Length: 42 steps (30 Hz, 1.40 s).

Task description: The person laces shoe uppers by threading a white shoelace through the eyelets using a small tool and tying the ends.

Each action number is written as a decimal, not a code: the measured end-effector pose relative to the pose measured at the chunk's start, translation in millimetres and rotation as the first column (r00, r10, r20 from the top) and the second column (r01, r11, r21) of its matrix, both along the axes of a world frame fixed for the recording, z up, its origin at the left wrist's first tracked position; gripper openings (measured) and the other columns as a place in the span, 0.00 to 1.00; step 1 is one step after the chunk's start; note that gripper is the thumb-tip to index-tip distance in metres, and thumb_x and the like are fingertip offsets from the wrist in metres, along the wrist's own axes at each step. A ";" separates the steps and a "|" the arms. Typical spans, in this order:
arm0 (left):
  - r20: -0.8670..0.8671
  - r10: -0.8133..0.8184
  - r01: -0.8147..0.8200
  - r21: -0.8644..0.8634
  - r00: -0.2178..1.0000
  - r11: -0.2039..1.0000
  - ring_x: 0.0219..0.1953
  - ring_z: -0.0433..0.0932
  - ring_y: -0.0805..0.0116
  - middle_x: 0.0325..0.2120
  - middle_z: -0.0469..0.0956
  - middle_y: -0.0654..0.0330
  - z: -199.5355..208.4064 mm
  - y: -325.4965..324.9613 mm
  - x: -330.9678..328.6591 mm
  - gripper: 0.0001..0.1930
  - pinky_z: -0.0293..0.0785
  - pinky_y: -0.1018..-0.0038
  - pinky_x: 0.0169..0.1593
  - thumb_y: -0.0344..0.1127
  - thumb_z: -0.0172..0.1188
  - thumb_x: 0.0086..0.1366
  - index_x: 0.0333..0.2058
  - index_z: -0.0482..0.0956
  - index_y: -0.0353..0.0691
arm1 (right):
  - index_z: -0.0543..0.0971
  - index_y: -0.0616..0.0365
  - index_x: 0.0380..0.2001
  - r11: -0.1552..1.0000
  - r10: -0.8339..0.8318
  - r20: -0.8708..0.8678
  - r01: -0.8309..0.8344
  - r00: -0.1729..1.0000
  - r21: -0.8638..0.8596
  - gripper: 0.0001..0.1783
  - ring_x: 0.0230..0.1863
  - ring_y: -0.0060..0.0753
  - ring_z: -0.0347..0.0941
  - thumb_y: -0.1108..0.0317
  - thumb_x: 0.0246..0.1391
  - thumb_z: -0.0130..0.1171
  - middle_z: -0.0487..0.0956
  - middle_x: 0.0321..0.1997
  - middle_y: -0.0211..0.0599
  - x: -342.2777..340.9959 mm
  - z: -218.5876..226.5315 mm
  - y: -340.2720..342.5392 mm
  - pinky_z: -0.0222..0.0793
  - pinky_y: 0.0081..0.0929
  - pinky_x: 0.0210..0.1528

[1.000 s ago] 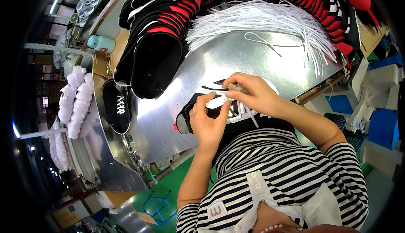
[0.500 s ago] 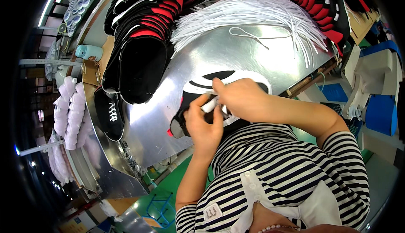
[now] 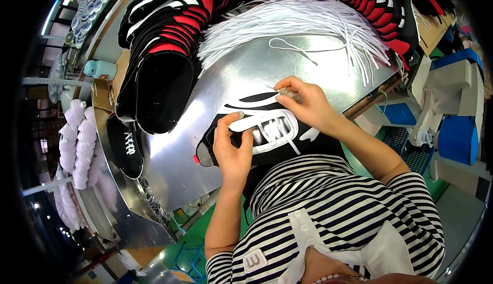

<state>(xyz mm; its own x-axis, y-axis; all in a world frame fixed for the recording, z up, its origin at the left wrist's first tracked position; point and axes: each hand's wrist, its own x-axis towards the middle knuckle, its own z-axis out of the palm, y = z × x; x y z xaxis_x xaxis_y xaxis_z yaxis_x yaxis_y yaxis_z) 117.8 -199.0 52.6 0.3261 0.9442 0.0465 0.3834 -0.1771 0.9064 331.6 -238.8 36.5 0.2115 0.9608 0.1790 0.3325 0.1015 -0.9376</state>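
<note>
A black shoe upper with white trim (image 3: 267, 130) lies flat on the shiny metal table (image 3: 205, 130) right in front of me. My left hand (image 3: 233, 148) presses on its left side, fingers gripping the white eyelet edge. My right hand (image 3: 303, 104) is at the upper's far right edge, fingertips pinched on the end of a white lace (image 3: 281, 93). White lace runs across the eyelets (image 3: 272, 130) between my hands.
A large bundle of loose white laces (image 3: 287, 22) lies at the table's far side. Stacks of black, red and white shoe uppers (image 3: 164, 37) crowd the back and left. A finished laced black upper (image 3: 128, 148) lies at the left edge. Blue machines (image 3: 452, 130) stand to the right.
My hands have drawn apart: the right hand has pulled the lace end out to the right, and the left hand has settled lower on the upper. More of the laced eyelets show.
</note>
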 end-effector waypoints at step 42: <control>-0.363 0.007 0.029 0.094 0.932 0.995 0.39 0.75 0.51 0.35 0.77 0.49 17.7 -4.8 12.2 0.23 0.70 0.63 0.47 0.32 0.65 0.56 0.52 0.77 0.42 | 0.77 0.53 0.35 0.874 0.201 0.641 -0.431 0.741 0.223 0.16 0.23 0.34 0.75 0.75 0.38 0.64 0.77 0.25 0.29 9.0 6.0 -3.4 0.67 0.30 0.22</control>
